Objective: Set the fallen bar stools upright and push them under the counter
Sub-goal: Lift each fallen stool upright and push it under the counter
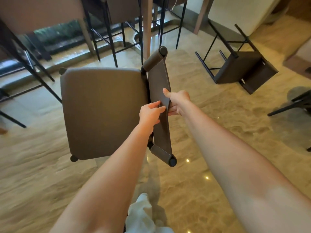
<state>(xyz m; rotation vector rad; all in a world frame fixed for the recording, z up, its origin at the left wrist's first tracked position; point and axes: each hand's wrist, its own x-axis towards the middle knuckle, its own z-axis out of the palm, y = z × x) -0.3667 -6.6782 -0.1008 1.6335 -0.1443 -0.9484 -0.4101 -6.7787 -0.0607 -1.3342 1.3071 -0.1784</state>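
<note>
Held stool (101, 111), viewed from above, seat facing up. The left hand (149, 113) gripped the middle of its backrest (158, 78) from the seat side. The right hand (178, 102) clasped the same strap from the outer side, thumb on top. Well to the right of the held stool, a fallen stool (235, 69) lay tipped over on the marble floor (218, 132).

glossy beige marble floor (210, 148), light reflections (187, 160), window (55, 32) upper left
</note>
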